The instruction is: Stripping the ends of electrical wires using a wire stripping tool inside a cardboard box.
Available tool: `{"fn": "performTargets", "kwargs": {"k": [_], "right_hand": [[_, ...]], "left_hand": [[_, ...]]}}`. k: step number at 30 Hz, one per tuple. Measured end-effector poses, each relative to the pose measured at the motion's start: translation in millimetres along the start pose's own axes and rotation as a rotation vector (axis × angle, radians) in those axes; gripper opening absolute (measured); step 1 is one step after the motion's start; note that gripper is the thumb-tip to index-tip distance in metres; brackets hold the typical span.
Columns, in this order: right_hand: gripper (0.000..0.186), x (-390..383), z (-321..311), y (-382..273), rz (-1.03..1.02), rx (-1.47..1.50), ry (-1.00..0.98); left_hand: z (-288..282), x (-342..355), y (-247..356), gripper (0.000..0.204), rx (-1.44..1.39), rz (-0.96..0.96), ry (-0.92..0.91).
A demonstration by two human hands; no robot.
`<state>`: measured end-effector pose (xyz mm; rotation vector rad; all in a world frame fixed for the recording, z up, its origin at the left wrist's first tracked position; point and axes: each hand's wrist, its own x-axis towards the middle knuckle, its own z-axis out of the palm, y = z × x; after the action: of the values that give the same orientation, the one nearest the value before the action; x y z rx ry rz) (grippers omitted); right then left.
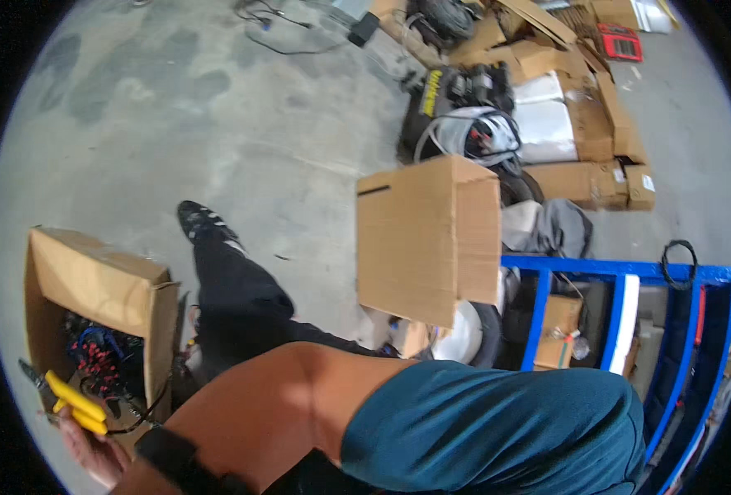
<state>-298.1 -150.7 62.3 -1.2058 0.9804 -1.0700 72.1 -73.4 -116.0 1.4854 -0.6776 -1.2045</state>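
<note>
My right arm, in a teal sleeve and with a black band at the wrist, reaches across to the lower left. There my right hand (94,452) is closed on a pair of pliers (75,400) with yellow handles and a dark tip. The pliers are over the near-left edge of an open cardboard box (101,262). Inside it lies a tangle of black, red and blue wires (101,355). A thin black cable (144,419) runs beside the hand. My left hand does not show.
A leg in black trousers with a dark shoe (204,221) stands beside the box. An upright cardboard box (406,243) is at the centre. To the right is a blue metal frame (613,266). Flattened cartons (576,183), a coiled grey hose (456,132) and loose cables (291,51) lie beyond.
</note>
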Motion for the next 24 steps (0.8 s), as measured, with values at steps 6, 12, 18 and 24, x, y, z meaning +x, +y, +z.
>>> {"fn": "performTargets", "kwargs": {"k": [6,12,18,24], "right_hand": [[0.019,8.2,-18.2,-28.0,0.036,0.009,-0.034],[0.020,32.0,26.5,-31.9,0.084,0.261,-0.202],[0.022,82.5,125.7,-15.3,0.183,0.660,-0.742],[0.036,91.6,132.9,99.6,0.110,-0.184,-0.570]], "left_hand": [[-18.6,11.3,-6.1,0.036,-0.171,-0.028,-0.244],[-9.8,-55.4,-7.1,0.032,-0.351,-0.025,-0.216],[80.4,-29.6,55.2,0.024,-0.235,0.051,-0.107],[65.7,-32.3,66.6,0.016,-0.388,0.127,0.025]]}}
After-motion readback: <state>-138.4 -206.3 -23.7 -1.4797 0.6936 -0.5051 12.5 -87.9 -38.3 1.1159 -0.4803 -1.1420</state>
